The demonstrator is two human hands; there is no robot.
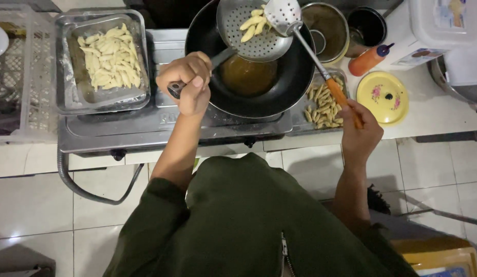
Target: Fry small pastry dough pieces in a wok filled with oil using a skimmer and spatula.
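There is one view only, from a camera worn on the person's head; it looks almost straight down, so the person's own shoulders and dark green top fill the lower middle of the picture; both arms run up and away from the lens; the left hand (188, 82) and right hand (359, 134) sit at mid-height, fairly near; the stove (146, 131) and black wok (259, 56) lie along the top edge, farther off; the white worktop (433, 110) shows at upper right, tiled floor (38, 205) at lower left.

Perforated strainer (256, 32) and slotted spatula (283, 15) over the wok (248, 77).
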